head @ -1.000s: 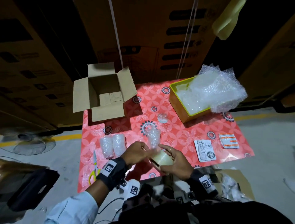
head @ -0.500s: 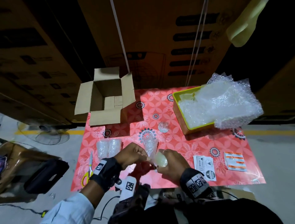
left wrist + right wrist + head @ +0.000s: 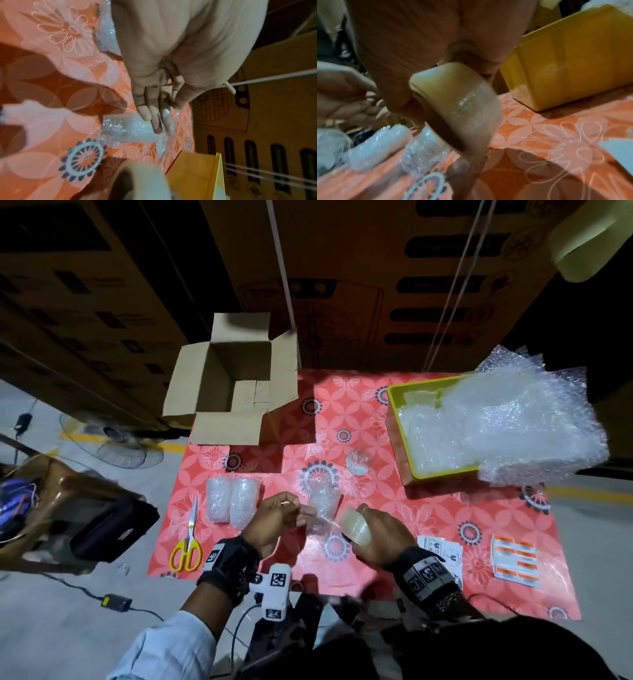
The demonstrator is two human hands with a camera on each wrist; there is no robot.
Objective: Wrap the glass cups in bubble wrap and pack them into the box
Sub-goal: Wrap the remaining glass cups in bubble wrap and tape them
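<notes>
Open box (image 3: 236,392) at far left of bench (image 3: 428,525), empty. Third wrapped cup (image 3: 320,501) nearer, between hands. Right hand (image 3: 376,539) gripping tape roll (image 3: 354,529); left hand (image 3: 274,518) pinching tape end. Best pulled taut, clear of bubbles.

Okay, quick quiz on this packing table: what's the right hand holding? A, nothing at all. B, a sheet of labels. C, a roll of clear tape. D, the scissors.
C: the right hand grips a roll of clear tape, while the scissors and the labels lie untouched on the table.
</notes>
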